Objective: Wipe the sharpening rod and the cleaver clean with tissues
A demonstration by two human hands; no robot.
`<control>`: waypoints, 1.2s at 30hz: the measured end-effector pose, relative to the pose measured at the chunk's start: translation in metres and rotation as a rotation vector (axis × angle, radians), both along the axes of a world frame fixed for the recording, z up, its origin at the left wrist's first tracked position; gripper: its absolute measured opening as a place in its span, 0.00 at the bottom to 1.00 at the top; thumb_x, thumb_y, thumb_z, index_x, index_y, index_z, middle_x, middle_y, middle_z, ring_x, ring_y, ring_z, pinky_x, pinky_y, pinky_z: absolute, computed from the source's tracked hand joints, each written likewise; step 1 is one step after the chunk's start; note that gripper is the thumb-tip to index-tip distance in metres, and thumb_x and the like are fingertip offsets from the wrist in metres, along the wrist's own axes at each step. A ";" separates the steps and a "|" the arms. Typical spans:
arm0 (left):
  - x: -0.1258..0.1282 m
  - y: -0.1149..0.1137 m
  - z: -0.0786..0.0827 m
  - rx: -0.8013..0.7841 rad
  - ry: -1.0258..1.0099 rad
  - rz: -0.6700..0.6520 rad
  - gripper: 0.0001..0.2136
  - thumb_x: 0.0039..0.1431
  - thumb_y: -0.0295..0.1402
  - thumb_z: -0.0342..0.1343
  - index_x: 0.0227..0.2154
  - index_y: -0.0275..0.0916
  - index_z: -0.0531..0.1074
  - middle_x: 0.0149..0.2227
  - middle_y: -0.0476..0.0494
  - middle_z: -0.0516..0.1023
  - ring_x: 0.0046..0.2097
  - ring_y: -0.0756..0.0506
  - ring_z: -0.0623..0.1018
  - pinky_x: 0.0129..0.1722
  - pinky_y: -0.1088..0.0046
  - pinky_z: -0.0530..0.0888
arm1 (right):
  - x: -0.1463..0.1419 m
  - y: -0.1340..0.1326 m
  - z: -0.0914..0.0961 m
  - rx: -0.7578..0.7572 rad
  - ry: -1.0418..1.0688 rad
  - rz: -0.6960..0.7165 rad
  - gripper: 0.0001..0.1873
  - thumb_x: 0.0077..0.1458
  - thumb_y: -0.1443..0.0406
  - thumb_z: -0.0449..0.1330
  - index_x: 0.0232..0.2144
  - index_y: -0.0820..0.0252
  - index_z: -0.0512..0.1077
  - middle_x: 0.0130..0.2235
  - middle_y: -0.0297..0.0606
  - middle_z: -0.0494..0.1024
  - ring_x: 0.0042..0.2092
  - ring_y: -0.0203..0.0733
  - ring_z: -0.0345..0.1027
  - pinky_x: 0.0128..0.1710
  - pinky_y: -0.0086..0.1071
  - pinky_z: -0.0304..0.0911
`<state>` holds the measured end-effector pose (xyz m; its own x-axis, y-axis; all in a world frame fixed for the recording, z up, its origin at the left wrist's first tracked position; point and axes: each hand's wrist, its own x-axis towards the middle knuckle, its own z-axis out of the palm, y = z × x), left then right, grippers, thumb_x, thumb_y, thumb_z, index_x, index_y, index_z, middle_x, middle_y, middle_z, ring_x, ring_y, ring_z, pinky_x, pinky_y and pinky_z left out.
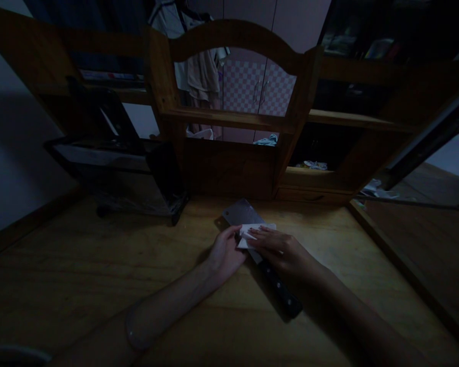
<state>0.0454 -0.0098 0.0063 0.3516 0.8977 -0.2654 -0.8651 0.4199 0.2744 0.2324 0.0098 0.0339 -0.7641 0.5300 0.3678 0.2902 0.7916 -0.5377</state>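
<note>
A cleaver (247, 209) with a broad metal blade and a black riveted handle (279, 288) lies slantwise in front of me, its handle toward my lower right. My left hand (226, 256) grips the blade from the left side, thumb on top and fingers hidden beneath. On the blade's upper face is a folded white tissue (246, 240). My right hand (279, 246) presses that tissue against the metal with its fingers. Neither hand touches the handle.
The wooden bed-like surface (137, 265) spreads under the cleaver. A black knife rack (118, 168) with dark-handled tools stands at left. Behind is a wooden shelf frame (229, 120) with a small drawer (313, 197). Clothes (202, 76) hang beyond it. A raised wooden edge (398, 260) runs along the right.
</note>
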 end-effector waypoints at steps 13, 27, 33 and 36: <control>-0.002 -0.003 0.000 -0.034 0.041 0.017 0.08 0.59 0.28 0.53 0.40 0.33 0.72 0.38 0.39 0.77 0.39 0.46 0.77 0.45 0.69 0.71 | 0.004 -0.001 -0.005 0.033 0.049 -0.230 0.20 0.63 0.65 0.55 0.55 0.45 0.69 0.56 0.36 0.74 0.53 0.47 0.71 0.51 0.43 0.69; -0.001 -0.004 0.005 -0.056 0.091 0.024 0.07 0.58 0.29 0.54 0.39 0.34 0.71 0.41 0.37 0.77 0.43 0.43 0.78 0.47 0.66 0.73 | 0.009 0.011 0.002 -0.393 0.363 -0.437 0.12 0.61 0.55 0.56 0.34 0.57 0.70 0.31 0.33 0.72 0.32 0.38 0.67 0.29 0.27 0.60; -0.002 -0.004 0.001 -0.057 0.080 0.014 0.07 0.58 0.29 0.54 0.39 0.35 0.71 0.43 0.37 0.78 0.44 0.43 0.78 0.47 0.65 0.73 | 0.014 0.018 -0.003 -0.601 0.505 -0.510 0.12 0.60 0.54 0.56 0.35 0.55 0.70 0.31 0.32 0.71 0.31 0.38 0.65 0.27 0.27 0.60; -0.002 -0.004 0.001 -0.056 0.089 0.019 0.08 0.58 0.29 0.55 0.40 0.35 0.71 0.43 0.37 0.78 0.44 0.42 0.78 0.48 0.64 0.72 | 0.016 0.022 -0.009 -0.662 0.555 -0.514 0.12 0.60 0.54 0.54 0.35 0.55 0.69 0.30 0.33 0.70 0.29 0.39 0.64 0.25 0.28 0.60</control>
<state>0.0432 -0.0143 0.0069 0.3076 0.8867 -0.3451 -0.8461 0.4208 0.3270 0.2488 0.0322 0.0250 -0.1948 0.9741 0.1148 0.0874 0.1338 -0.9871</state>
